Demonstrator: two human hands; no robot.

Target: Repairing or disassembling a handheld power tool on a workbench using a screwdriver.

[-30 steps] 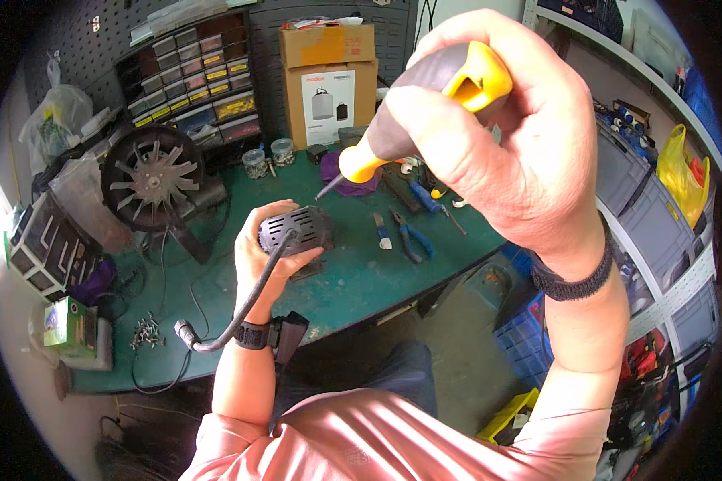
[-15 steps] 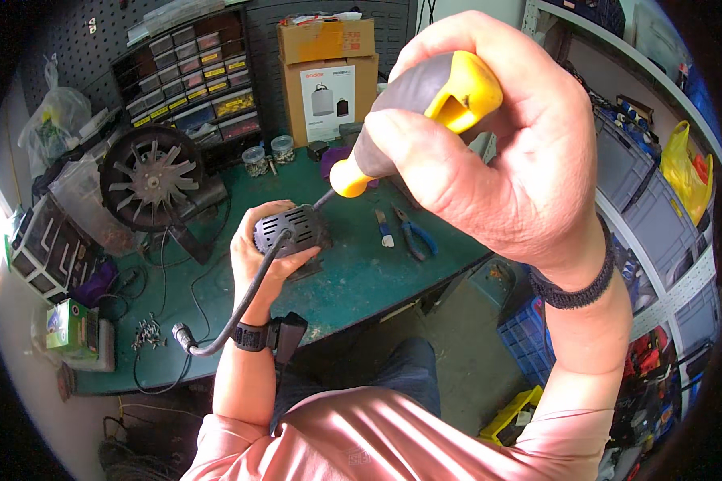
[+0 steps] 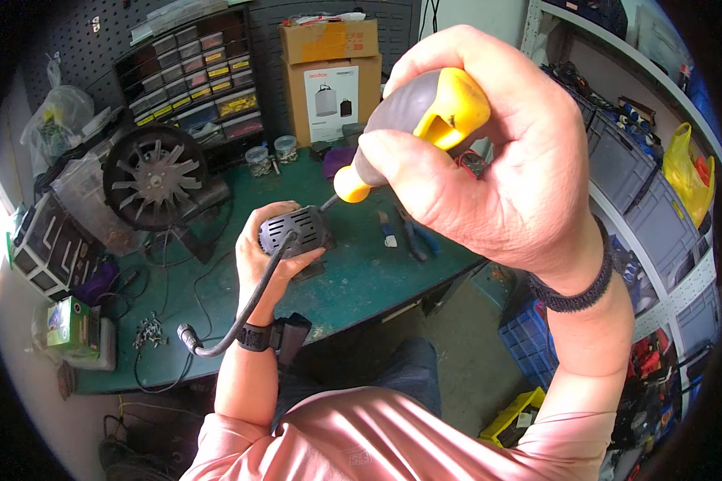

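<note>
My left hand is closed round a dark grey slotted housing, held just above the green bench. A thick black cable runs out of the housing and ends in a round connector. My right hand grips the grey and yellow handle of a screwdriver high and close to the camera. Its shaft slants down to the far right side of the housing; what the tip touches is hidden. Beyond the right hand, a utility knife and blue-handled pliers lie on the bench.
A black fan with metal blades stands at the left of the green workbench. Loose screws lie near its front left. Behind are small jars, a drawer cabinet and cardboard boxes. Shelves with grey bins line the right.
My right hand and the screwdriver have shifted slightly down and left, now partly covering the pliers. The left hand still holds the housing in almost the same place.
</note>
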